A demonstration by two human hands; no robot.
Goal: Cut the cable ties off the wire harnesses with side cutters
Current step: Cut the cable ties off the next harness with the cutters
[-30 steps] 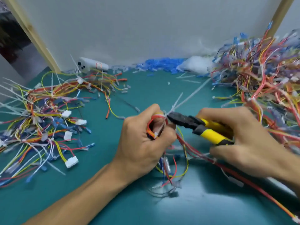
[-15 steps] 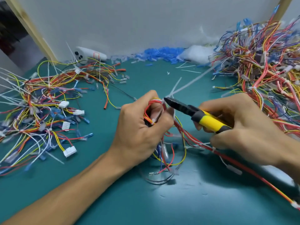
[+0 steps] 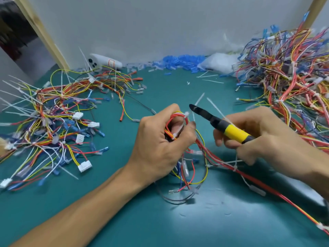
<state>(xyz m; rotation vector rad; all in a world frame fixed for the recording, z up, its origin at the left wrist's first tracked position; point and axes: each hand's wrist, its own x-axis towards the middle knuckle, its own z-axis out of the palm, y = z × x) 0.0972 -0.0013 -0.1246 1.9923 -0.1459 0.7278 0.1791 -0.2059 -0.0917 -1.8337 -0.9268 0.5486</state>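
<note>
Mid-mat: left hand (image 3: 160, 145) curls tight round one harness (image 3: 175, 120), its white cable tie (image 3: 186, 114) on top; right hand (image 3: 270, 139) wraps one side cutters (image 3: 222, 128), tip just beside tie, not touching. Two heaps: left pile (image 3: 53, 122), right pile (image 3: 293, 86). Bare mat (image 3: 178, 93) between, nearside.

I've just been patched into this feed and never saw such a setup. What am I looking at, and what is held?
There is no machine: a person works with two bare hands. The one picture comes from a camera worn on the head, looking forward and down. The left hand grips a wire harness with a white cable tie at its top. The right hand holds yellow-handled side cutters, their tip close to that tie but not on it. On the green mat lie a heap of harnesses on the left, a bigger heap on the right, and blue plastic bits along the wall.
</note>
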